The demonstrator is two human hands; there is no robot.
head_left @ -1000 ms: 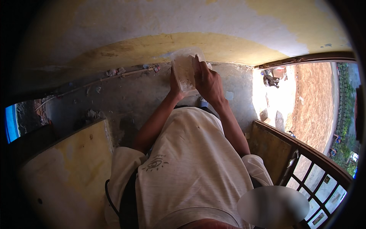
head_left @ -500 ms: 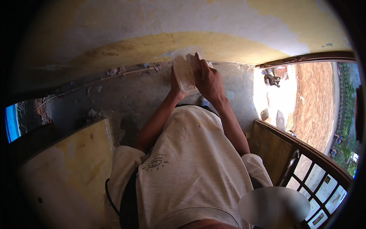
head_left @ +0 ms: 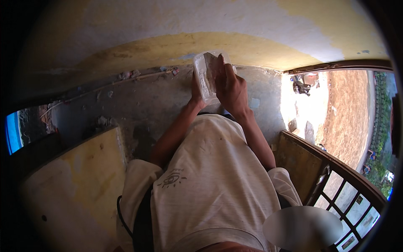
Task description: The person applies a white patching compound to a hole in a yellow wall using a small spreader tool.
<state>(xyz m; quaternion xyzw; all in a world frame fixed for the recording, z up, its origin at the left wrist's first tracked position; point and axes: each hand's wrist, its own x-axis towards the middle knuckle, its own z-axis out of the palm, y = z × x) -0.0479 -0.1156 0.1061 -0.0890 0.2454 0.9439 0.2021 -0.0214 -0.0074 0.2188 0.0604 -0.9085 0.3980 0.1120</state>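
Note:
In front of the wall, I hold a clear plastic tub with whitish paste smeared inside it. My left hand is wrapped round its left side, the fingers mostly hidden behind the tub. Over the tub's open top, my right hand pinches a thin flat grey piece, resembling a scraper blade. One finger stretches along this piece toward the far rim. The piece dips into the tub, and its lower end is hard to make out.
A patchy yellow and white wall rises ahead. Small litter and a thin pole lie along its foot on the grey floor. A low yellow wall stands at left; a doorway opens right, beside a dark-framed window.
The grey piece has swung up and left across the tub's far end, moved by my right hand. The tub has shifted slightly right and tilted a little.

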